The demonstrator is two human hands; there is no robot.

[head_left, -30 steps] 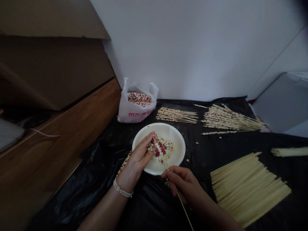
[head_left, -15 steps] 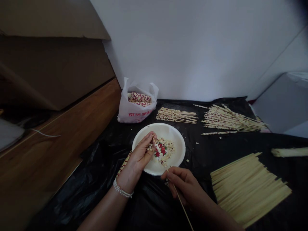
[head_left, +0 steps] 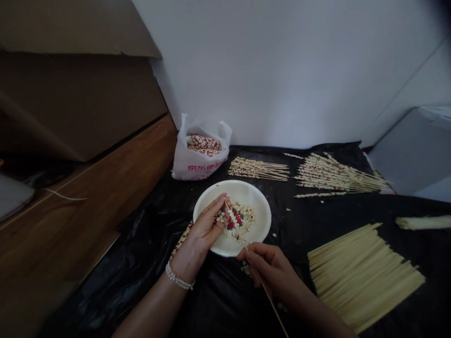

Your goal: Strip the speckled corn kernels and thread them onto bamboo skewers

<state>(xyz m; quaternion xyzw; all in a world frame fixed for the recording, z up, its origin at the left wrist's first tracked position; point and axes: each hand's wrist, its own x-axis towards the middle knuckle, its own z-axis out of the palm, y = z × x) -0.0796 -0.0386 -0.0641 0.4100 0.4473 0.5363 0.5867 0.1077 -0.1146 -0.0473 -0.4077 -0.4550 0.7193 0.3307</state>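
A thin bamboo skewer (head_left: 273, 304) slants through my right hand (head_left: 262, 263), which is closed around it. Pale corn kernels are threaded along its upper part, over the bowl. My left hand (head_left: 211, 220) cups several loose corn kernels (head_left: 221, 217), and its fingertips pinch at the skewer's tip. Below both hands sits a white bowl (head_left: 266, 211) with a red flower print and more kernels (head_left: 249, 216) inside. A speckled corn cob (head_left: 182, 240) lies beside the bowl, partly hidden by my left wrist.
A white plastic bag (head_left: 197, 170) holds speckled cobs. Threaded skewers lie in a small bundle (head_left: 259, 169) and a larger pile (head_left: 327, 173). Bare skewers (head_left: 364, 277) spread at the right on black plastic sheeting (head_left: 207, 300). Cardboard boxes (head_left: 81, 103) stand left.
The lower end of the skewer has swung slightly to the right with a small shift of my right hand. My left hand stays nearly in place.
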